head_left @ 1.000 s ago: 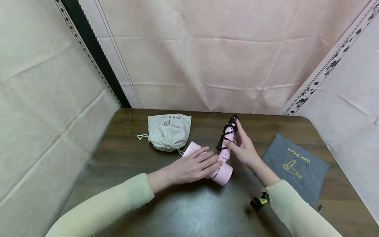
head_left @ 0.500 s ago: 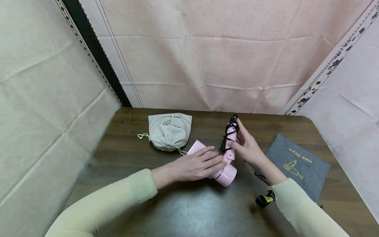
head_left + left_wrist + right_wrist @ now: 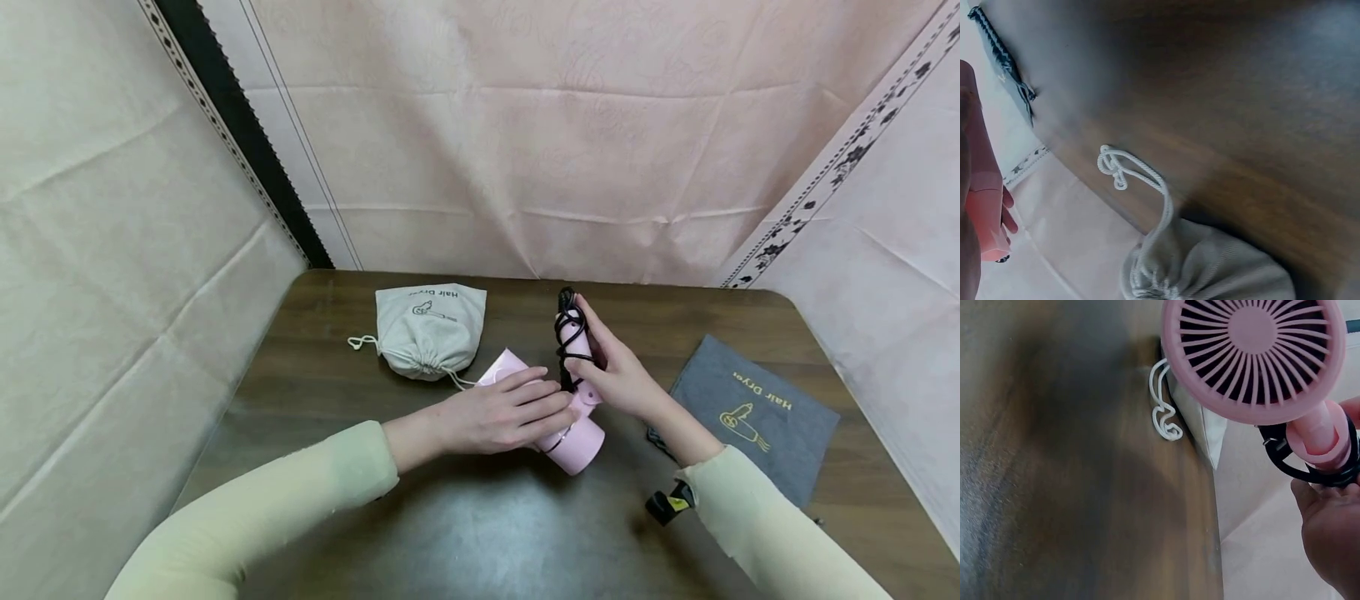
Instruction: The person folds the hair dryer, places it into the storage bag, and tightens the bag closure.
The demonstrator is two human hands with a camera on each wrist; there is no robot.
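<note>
A pink hair dryer (image 3: 574,446) is held in both hands above the table. My left hand (image 3: 506,417) grips its barrel from above, fingers laid across it, hiding much of the body. Around the handle (image 3: 576,337) my right hand (image 3: 617,373) curls, thumb at the front. A black cord (image 3: 567,333) is wound about that handle, its bundled end past the tip. The right wrist view shows the round slotted grille (image 3: 1254,359) at the dryer's rear. At the left edge of the left wrist view, part of the pink body (image 3: 984,159) appears.
Behind and left lies a pale drawstring bag (image 3: 431,333) printed "Hair Dryer", its cord trailing toward the dryer. A grey pouch (image 3: 757,417) with gold print lies on the right, partly behind my right forearm. The brown wooden table (image 3: 465,533) ends at curtain walls.
The dryer first shifted slightly right in both hands. Since half a second ago, the handle's corded end has tipped left, and my right hand has moved with it. Bag and pouch stay put.
</note>
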